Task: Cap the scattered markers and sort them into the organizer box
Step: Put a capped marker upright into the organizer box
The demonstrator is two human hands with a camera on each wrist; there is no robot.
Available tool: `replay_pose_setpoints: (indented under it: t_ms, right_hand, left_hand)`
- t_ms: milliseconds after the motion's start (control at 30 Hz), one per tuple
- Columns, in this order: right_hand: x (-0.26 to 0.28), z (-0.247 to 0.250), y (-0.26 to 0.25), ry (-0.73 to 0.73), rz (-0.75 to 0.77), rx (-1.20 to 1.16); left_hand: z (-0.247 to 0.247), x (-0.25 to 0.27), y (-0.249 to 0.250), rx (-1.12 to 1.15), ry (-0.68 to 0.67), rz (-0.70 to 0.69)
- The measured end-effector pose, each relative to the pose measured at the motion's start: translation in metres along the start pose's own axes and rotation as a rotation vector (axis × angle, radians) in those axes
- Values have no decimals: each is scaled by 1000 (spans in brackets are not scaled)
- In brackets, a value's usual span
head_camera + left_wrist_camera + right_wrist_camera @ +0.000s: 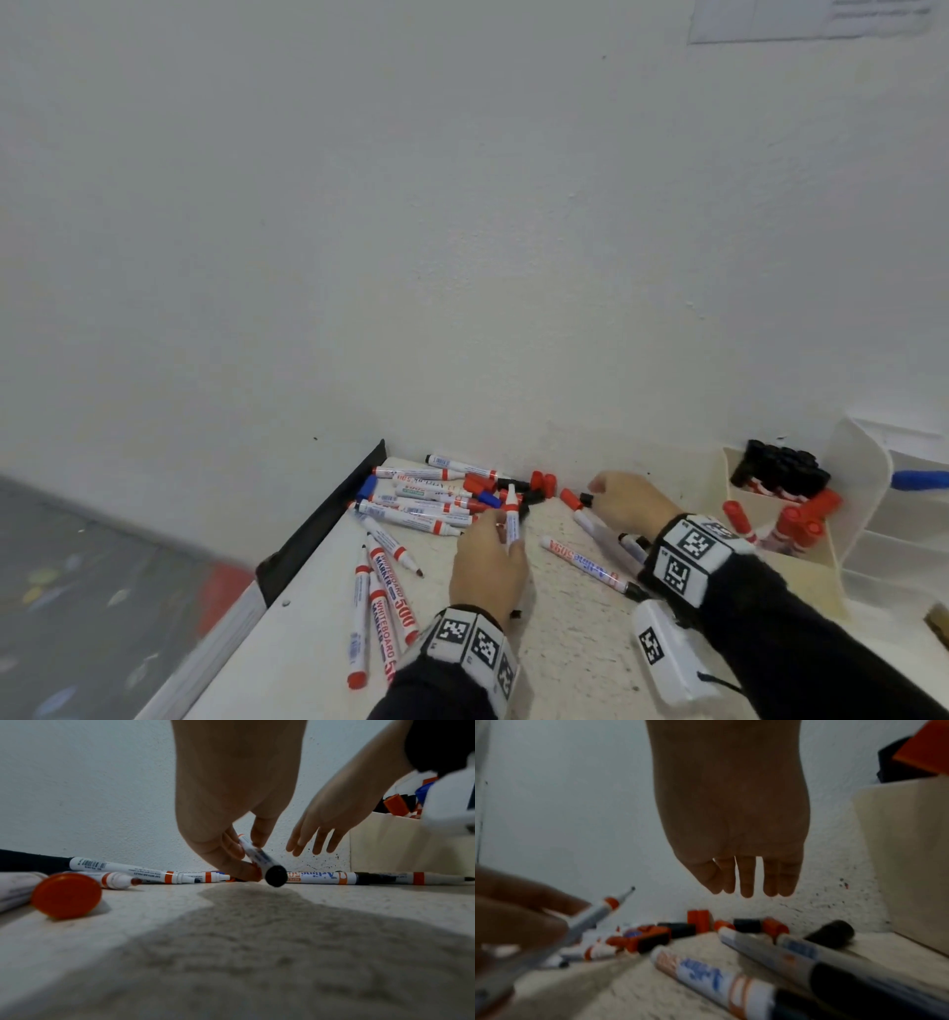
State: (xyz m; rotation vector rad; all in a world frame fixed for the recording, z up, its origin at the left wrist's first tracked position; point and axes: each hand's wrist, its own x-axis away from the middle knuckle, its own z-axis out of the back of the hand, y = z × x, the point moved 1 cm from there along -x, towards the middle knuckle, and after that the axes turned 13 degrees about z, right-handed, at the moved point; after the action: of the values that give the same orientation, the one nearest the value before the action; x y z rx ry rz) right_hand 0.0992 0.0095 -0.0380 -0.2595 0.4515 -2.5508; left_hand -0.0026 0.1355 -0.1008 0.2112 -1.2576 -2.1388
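**Markers: one in hand, cap wanted**

Markers [411,509] lie scattered on the table [565,642], most of them heaped at about ten o'clock from the hands, against the wall. A few more lie at eight o'clock near the table's front edge, uncapped, with tips bare.

The left hand [488,560] pinches one uncapped marker [511,516] between thumb and fingers, its tip pointing up toward twelve o'clock. In the left wrist view its black rear end faces the camera.

Loose caps [544,483], red and black, sit along the wall at twelve o'clock, between the two hands.

The right hand [624,501] hovers over those caps with fingers straight and relaxed, holding nothing.

At three o'clock the organizer box [862,519] already holds black-capped and red-capped markers in separate compartments.

To do this step well, I judge the right hand should choose a cap by the held marker's ink colour. The black rear end suggests black, though the tip is too small to confirm. Hold the barrel steady, push the cap straight on until it seats, then carry it to the matching compartment.
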Motion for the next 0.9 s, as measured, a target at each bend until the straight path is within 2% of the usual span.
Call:
replay_pose_setpoints:
  t_ms: [167,367,500,567,667,767,900]
  right_hand:
    - [-14,-26,15,78,-18,18]
    - [-30,-41,26,113,17,234]
    - [-35,-47,30,50,-31,225]
    - [-35,-47,31,94,-53,208]
    - [-33,-43,32,226,-62,63]
    - [-29,-37,29,352,48,-40]
    - [-18,-28,11,423,188,-330]
  left_hand:
    - [-2,-3,-2,-39,2,-7]
    - [-1,-2,-2,-54,-2,-4]
    - [0,-2,-1,-67,-3,-7]
    - [0,-2,-2,-79,-3,-9]
    - [-1,-3,-2,-88,-5,-18]
    - [-2,-3,-2,-91,-3,-23]
    - [-2,-4,-2,-89,19,-36]
